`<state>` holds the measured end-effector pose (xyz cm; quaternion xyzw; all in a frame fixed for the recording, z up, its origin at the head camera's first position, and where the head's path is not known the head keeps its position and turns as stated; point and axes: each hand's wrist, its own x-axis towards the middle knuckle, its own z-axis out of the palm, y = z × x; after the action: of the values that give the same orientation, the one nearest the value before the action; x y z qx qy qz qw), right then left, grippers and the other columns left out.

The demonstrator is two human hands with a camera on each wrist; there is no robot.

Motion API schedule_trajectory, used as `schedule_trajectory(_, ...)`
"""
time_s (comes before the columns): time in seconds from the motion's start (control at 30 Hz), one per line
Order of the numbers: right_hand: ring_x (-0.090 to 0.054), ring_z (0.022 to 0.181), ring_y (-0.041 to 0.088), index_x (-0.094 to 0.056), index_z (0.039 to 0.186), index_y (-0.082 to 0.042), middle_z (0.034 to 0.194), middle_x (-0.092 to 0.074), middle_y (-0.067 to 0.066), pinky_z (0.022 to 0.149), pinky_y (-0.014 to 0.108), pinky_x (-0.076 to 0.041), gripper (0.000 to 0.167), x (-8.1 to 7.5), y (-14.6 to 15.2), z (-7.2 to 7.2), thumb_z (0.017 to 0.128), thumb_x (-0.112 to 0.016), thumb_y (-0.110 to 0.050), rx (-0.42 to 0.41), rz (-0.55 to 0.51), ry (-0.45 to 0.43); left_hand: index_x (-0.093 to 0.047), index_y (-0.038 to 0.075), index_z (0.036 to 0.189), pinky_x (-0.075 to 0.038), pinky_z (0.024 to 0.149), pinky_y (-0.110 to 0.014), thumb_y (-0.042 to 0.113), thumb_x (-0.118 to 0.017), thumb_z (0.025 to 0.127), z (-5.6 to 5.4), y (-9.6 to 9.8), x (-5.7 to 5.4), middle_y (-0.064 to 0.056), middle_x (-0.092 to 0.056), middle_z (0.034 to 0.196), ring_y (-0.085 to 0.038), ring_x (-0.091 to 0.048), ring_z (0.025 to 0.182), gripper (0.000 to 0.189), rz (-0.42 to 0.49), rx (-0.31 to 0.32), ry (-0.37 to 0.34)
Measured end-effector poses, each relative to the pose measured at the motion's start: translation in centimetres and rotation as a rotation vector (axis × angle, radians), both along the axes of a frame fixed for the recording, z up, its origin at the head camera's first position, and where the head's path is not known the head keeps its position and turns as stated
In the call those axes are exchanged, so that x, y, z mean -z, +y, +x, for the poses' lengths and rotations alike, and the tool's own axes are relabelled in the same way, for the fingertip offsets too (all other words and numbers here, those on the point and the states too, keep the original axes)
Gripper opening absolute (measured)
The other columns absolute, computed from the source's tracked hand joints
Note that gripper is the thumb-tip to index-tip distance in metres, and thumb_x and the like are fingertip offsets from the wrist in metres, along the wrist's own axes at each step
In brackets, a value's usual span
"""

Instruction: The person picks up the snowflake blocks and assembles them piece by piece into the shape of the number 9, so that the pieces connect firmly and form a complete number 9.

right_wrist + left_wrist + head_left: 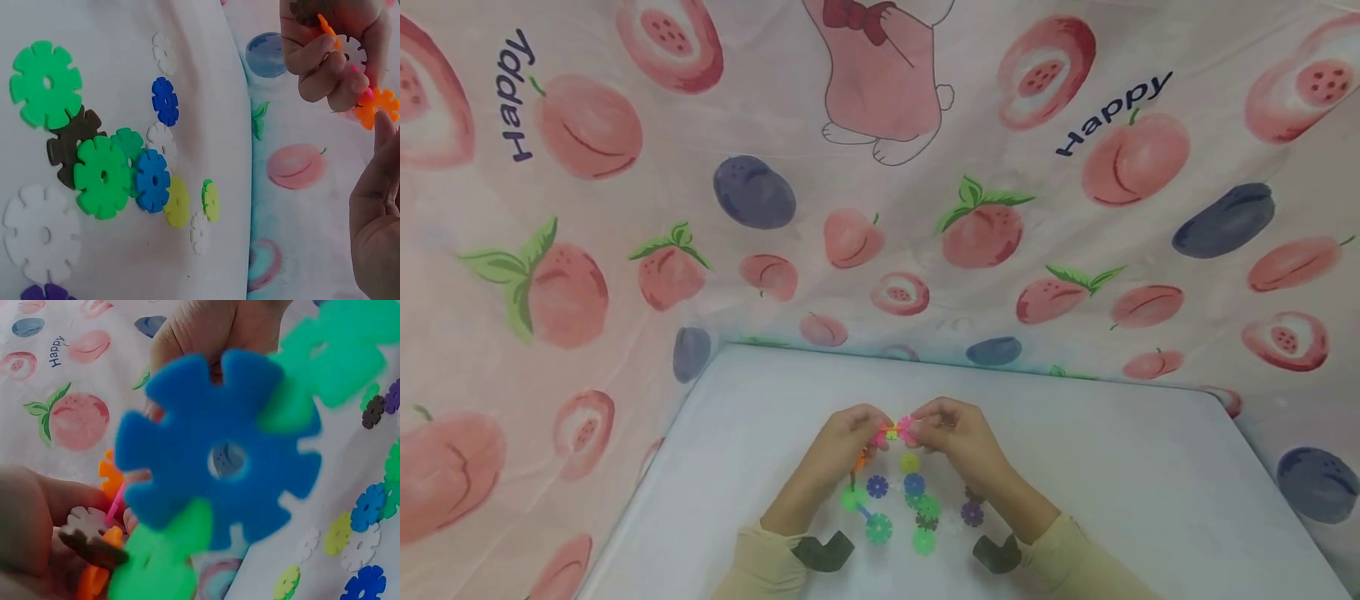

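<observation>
My left hand [842,442] grips a chain of notched plastic discs joined edge to edge. In the left wrist view the chain has an orange disc [94,578], a brown disc [94,549], a light green disc [156,569], a large blue disc [178,425] and a teal disc [344,362]. A white disc [352,51] and a bit of pink show by the left fingers in the right wrist view. Facing it, my right hand [958,433] pinches a pink disc [907,428] at the chain's upper end. An orange disc [378,107] shows between the hands, right at the right fingertips.
Loose discs lie on the white table [1112,483] below the hands: dark blue [877,487], yellow [911,462], blue [913,484], green [928,507], purple [972,513] and several white ones. Some overlap. A fruit-print cloth [895,192] hangs behind and beside the table.
</observation>
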<state>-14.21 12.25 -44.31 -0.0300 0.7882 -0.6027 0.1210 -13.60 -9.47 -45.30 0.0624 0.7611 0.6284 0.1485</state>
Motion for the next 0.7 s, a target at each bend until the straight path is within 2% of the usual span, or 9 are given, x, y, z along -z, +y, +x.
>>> schedule_trajectory(0.1,-0.076,0.089,0.022,-0.073,0.104,-0.013,0.090,-0.072,0.009,0.086,0.034,-0.061,0.029,0.18,-0.06,-0.06,0.087,-0.081,-0.035,0.005,-0.041,-0.010,-0.068,0.012,0.110,-0.046,0.069,-0.027,0.045,-0.054,0.104,0.01,-0.03,0.02,-0.006,-0.059,0.085,-0.020,-0.055,0.078,0.036,-0.010,0.029,-0.013)
schedule_trajectory(0.23,-0.077,0.089,0.025,-0.074,0.104,-0.009,0.087,-0.069,0.013,0.083,0.035,-0.062,0.026,0.33,-0.15,-0.08,0.088,-0.081,-0.029,-0.003,-0.099,-0.003,-0.068,0.014,0.110,-0.043,0.063,-0.026,0.052,-0.055,0.102,-0.03,0.04,0.25,-0.004,-0.053,0.080,-0.019,-0.051,0.072,0.041,-0.015,0.073,-0.012)
schedule_trajectory(0.37,-0.077,0.088,0.025,-0.074,0.103,-0.008,0.087,-0.072,0.012,0.081,0.034,-0.062,0.022,0.46,-0.04,-0.08,0.090,-0.079,-0.026,-0.012,-0.098,0.011,-0.069,0.022,0.114,-0.043,0.058,-0.026,0.056,-0.061,0.097,-0.08,0.14,0.56,-0.006,-0.057,0.086,-0.016,-0.049,0.063,0.039,-0.046,0.093,-0.011)
schedule_trajectory(0.5,-0.076,0.089,0.022,-0.075,0.102,-0.012,0.092,-0.076,0.008,0.083,0.033,-0.062,0.027,0.42,0.07,-0.20,0.090,-0.078,-0.036,-0.015,-0.057,-0.001,-0.070,0.027,0.114,-0.046,0.060,-0.028,0.058,-0.064,0.094,-0.07,0.17,0.64,-0.009,-0.061,0.089,-0.017,-0.050,0.061,0.037,-0.076,0.082,-0.006)
schedule_trajectory(0.6,-0.075,0.091,0.021,-0.074,0.101,-0.014,0.095,-0.077,0.005,0.084,0.034,-0.062,0.031,0.37,0.13,-0.33,0.090,-0.077,-0.042,-0.018,-0.037,-0.017,-0.071,0.024,0.110,-0.045,0.059,-0.028,0.056,-0.065,0.095,-0.13,0.14,0.50,-0.005,-0.060,0.082,-0.017,-0.050,0.063,0.036,-0.067,0.064,0.005)
schedule_trajectory(0.7,-0.074,0.093,0.021,-0.074,0.103,-0.013,0.097,-0.077,0.006,0.085,0.034,-0.061,0.031,0.47,0.27,-0.52,0.091,-0.076,-0.042,-0.019,-0.033,-0.026,-0.072,0.019,0.105,-0.041,0.053,-0.026,0.054,-0.065,0.095,-0.18,0.04,0.30,-0.002,-0.058,0.078,-0.017,-0.050,0.065,0.037,-0.049,0.041,-0.008)
